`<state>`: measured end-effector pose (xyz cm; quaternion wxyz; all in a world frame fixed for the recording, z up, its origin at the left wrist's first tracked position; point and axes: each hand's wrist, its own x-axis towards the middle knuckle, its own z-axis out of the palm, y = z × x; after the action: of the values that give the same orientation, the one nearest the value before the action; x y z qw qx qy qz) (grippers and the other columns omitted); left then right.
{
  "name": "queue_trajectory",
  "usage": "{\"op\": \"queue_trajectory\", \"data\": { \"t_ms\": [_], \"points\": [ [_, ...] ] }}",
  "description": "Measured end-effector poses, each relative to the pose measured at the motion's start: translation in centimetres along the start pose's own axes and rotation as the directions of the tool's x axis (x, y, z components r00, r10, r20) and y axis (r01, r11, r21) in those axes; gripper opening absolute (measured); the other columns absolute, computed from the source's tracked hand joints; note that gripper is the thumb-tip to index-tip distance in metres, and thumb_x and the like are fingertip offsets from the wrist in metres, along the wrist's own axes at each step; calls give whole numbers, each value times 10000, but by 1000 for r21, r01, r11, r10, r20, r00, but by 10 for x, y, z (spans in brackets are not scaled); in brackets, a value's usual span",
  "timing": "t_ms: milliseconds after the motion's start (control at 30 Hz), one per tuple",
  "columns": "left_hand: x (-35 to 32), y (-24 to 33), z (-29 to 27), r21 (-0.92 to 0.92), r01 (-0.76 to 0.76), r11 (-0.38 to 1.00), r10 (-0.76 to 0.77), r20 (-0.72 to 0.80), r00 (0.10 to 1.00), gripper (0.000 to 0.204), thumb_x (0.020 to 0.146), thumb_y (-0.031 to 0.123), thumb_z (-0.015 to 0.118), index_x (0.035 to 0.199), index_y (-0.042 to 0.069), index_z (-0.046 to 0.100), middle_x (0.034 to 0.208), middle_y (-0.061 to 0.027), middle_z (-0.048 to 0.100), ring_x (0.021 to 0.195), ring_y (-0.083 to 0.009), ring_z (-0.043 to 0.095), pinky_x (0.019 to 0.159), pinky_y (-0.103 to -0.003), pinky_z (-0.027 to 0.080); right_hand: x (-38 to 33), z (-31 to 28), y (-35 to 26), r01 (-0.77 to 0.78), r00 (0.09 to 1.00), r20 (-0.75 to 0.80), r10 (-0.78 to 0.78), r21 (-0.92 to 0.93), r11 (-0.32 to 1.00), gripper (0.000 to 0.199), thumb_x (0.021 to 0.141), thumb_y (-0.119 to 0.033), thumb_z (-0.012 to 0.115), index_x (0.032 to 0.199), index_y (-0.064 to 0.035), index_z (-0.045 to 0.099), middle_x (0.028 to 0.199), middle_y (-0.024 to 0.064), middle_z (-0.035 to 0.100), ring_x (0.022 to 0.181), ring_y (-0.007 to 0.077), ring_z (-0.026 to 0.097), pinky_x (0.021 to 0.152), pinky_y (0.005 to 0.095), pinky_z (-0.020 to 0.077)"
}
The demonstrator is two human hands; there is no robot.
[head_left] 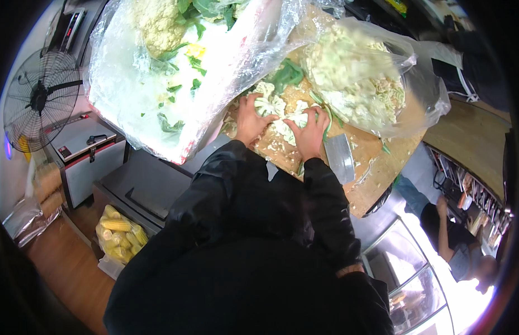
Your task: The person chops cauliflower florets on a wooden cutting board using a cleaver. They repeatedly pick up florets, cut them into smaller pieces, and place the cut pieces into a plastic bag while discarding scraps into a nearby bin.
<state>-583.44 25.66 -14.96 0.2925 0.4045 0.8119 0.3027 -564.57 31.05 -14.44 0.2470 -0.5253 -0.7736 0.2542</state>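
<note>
Cauliflower pieces [271, 104] lie at the near edge of a crumb-strewn wooden board [376, 181]. My left hand [250, 121] has its fingers and thumb closed around the piece on the left. From the other side, my right hand [312, 133] grips a cauliflower piece [297, 116] between thumb and fingers, close to the left thumb. Just right of that hand rests a cleaver [340, 158] with a broad metal blade; its handle is not visible. Beyond it, a clear plastic bag [402, 109] holds many cut florets [354, 72]. Green leaves [287, 75] lie behind the hands.
At the upper left, a large plastic-lined container [206, 106] holds a whole cauliflower [159, 25] and leaf scraps. A standing fan [40, 97] is far left, above a chest-like box [97, 162]. Bagged corn [121, 231] sits lower left. Another person [452, 237] is at right.
</note>
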Motion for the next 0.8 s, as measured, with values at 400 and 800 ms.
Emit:
{"op": "queue_trajectory", "data": {
  "t_ms": [400, 800],
  "points": [
    [-46, 35, -63, -3, -265, 964, 262, -150, 953, 522, 693, 114, 918, 1137, 68, 645, 1155, -185, 614, 1075, -362, 639, 921, -425, 530, 88, -3, -21, 344, 907, 249, -340, 28, 939, 439, 901, -303, 747, 1226, -34, 625, 1463, 133, 492, 1409, 392, 367, 1126, 495, 397],
    [-41, 60, -7, -626, 342, 701, 112, 570, 814, 764, 779, -30, 802, 1453, 103, 468, 1380, -70, 533, 1296, -194, 502, 1101, -335, 407, -34, -66, 5, -239, 966, 206, 155, 489, 839, 463, 769, -134, 879, 1187, -75, 688, 1311, 139, 577, 1230, 296, 583, 1031, 388, 481]
  ]
}}
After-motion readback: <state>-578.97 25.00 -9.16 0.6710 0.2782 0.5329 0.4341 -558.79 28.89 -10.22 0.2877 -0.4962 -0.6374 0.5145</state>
